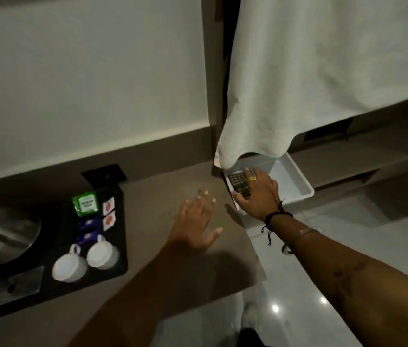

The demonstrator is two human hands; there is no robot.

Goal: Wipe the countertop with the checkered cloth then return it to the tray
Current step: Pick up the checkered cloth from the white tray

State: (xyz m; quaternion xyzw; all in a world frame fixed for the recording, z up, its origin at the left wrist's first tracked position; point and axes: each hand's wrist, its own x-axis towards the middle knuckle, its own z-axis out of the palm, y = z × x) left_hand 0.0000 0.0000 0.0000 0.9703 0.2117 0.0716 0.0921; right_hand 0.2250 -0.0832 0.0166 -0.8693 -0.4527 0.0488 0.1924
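Note:
A dark checkered cloth (239, 183) lies in the left end of a white tray (295, 182) that stands just right of the brown countertop (172, 186), lower than its edge. My right hand (258, 194) rests on the cloth, fingers spread over it and curling at its near edge; a ring shows on one finger. Whether the cloth is lifted off the tray cannot be told. My left hand (195, 219) lies flat and open on the countertop, fingers apart, holding nothing.
A black tray (119, 246) on the left carries two white cups (86, 261), a green sachet (85, 203), small packets and a steel kettle (0, 231). A white towel (323, 78) hangs over the white tray's far end. Glossy floor lies below right.

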